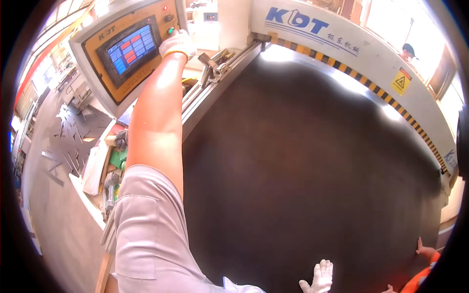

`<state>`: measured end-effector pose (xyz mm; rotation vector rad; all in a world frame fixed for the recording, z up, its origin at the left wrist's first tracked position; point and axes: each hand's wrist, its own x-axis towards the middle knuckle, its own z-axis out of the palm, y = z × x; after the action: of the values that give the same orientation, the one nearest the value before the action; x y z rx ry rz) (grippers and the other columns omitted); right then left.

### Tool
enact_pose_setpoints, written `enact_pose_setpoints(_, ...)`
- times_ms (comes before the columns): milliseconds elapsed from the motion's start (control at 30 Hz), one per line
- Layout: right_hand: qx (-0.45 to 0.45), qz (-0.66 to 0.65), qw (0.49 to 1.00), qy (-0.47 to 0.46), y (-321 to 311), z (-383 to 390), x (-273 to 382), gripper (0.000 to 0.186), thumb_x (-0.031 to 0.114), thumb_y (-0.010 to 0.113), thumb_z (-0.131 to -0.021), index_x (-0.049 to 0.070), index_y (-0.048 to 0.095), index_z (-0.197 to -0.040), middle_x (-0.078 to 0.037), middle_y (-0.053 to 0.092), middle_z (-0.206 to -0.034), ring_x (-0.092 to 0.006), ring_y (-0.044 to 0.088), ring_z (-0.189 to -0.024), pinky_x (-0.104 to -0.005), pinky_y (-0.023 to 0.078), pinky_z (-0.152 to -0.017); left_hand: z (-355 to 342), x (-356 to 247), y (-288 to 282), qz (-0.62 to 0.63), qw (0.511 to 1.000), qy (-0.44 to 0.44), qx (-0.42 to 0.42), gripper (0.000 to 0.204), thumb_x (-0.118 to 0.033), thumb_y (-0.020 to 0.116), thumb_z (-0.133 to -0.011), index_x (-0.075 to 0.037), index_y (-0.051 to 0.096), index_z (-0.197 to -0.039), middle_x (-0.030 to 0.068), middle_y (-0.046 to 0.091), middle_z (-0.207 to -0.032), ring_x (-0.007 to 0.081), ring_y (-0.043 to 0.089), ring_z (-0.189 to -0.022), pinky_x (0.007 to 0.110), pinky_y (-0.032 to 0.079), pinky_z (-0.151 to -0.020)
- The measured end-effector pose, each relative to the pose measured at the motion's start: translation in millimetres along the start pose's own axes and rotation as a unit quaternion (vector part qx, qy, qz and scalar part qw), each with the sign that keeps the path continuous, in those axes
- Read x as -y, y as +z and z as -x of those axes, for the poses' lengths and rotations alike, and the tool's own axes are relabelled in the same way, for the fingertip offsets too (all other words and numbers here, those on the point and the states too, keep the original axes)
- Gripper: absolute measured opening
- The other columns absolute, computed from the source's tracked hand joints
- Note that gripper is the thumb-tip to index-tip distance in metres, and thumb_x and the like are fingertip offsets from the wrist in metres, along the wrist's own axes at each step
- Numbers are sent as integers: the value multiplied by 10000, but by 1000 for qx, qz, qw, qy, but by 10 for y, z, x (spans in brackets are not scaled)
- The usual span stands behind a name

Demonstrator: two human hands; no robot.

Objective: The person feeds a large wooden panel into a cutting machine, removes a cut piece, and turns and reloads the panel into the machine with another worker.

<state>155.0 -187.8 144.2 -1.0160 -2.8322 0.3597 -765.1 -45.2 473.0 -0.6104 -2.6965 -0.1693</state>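
Step in hand looks like machine setup: white-gloved left hand [177, 45] reaches up, fingertips on the green button beside the orange control panel's touchscreen [131, 49]; grip unclear. Right gloved hand [318, 278] lies flat, open, on the large dark sheet [303, 161] right of panel. Bare sheet offers room ahead; another person's hand [424, 251] holds its right edge.

Left arm outstretched, gloved left hand [177, 43] raised, gloved right hand [320, 278] spread flat

Floor: grey concrete [53, 215], scattered with pale metal offcuts [68, 132].
Windows: bright daylight glared through upper-left panes [58, 19].
Right: sunlit opening [391, 19] blazed behind the machine.
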Motion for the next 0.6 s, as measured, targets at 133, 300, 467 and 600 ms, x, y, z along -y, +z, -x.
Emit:
enact_pose_setpoints(133,-14,-4,1000,3,4,29,-70,962,480,901,-956,-100,589,-1658,-387,523,-1768,-663,416,-1661,-735,336,-1403,296,-458,-40,43,999,-17,16,721,-440,689,-1091,-71,521,-1686,207,479,-1854,407,644,-1582,536,547,-1291)
enact_pose_setpoints(300,-51,-17,998,-27,-376,-79,-11,872,486,964,-822,-130,701,-1380,-413,647,-1512,-661,597,-1426,-756,450,-1280,2138,-720,-103,134,933,333,33,455,-455,756,-1080,-18,827,-1185,278,850,-1155,481,804,-1173,585,617,-1053)
enact_pose_setpoints(467,22,14,1000,14,-546,19,-46,894,592,855,-991,-101,665,-1524,-369,606,-1650,-579,520,-1583,-661,374,-1382,4484,-746,-1516,532,743,405,30,200,-184,901,-979,-30,774,-966,144,780,-896,318,780,-821,423,612,-756)
enact_pose_setpoints(600,11,29,999,20,-546,119,-18,835,587,793,-1046,-71,662,-1543,-345,579,-1690,-548,495,-1619,-615,358,-1404,5486,-265,-2952,628,593,467,-191,112,-103,742,-1095,-35,670,-1043,170,724,-1035,283,660,-930,434,562,-896)
